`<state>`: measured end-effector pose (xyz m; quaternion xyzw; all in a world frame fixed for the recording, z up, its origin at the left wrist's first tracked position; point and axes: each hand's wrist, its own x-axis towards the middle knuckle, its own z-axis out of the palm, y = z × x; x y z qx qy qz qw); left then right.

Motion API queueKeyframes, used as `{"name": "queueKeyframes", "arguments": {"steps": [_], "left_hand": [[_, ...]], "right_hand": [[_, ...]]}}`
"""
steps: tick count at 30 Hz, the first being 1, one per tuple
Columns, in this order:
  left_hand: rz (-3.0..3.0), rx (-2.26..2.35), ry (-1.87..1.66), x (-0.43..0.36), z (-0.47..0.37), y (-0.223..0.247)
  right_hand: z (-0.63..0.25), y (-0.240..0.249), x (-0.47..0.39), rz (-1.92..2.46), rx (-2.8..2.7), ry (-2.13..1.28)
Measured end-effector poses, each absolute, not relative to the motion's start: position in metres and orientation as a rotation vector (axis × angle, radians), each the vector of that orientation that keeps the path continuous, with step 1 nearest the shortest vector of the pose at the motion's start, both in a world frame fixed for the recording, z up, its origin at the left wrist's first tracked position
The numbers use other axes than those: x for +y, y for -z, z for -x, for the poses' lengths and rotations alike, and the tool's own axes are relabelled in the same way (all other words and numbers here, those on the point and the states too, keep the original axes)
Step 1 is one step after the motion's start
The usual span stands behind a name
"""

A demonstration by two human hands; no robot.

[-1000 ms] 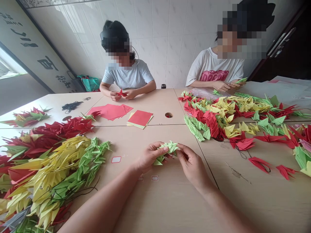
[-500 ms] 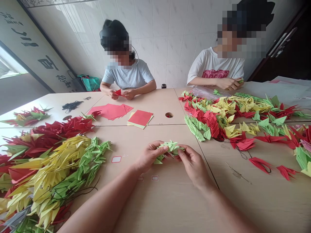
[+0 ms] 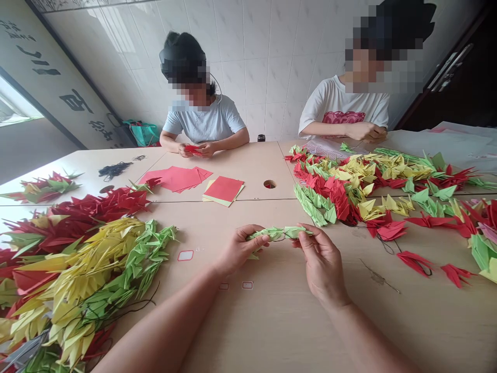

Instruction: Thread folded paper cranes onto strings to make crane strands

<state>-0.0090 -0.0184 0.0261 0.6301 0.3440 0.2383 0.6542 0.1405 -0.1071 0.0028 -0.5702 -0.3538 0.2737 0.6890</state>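
A short string of folded light green paper pieces (image 3: 277,233) is stretched between my hands above the tabletop (image 3: 272,321). My left hand (image 3: 241,249) pinches its left end, and a green tip shows below the fingers. At the right end my right hand (image 3: 321,261) grips the string between thumb and fingers. A thin dark thread shows along the underside of the paper near the middle.
Strung red, yellow (image 3: 89,264) and green folded papers pile up on the left. More strings (image 3: 337,197) lie at the right, near a loose red piece (image 3: 415,263). Red paper squares (image 3: 224,188) lie ahead. Two people sit across the table, their hands (image 3: 198,150) busy with paper.
My right hand has moved right, away from my left hand, and the green string between them is now longer and straighter. The person at the right has lowered their hands slightly.
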Motion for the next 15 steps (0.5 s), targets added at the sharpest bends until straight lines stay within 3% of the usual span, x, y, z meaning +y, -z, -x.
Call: {"name": "queueKeyframes", "arguments": {"steps": [15], "left_hand": [[-1.642,0.645,-0.49,-0.0184,0.0093,-0.0214]], "right_hand": [[-0.1374,-0.0098,-0.1077,1.266,-0.924,-0.741]]}}
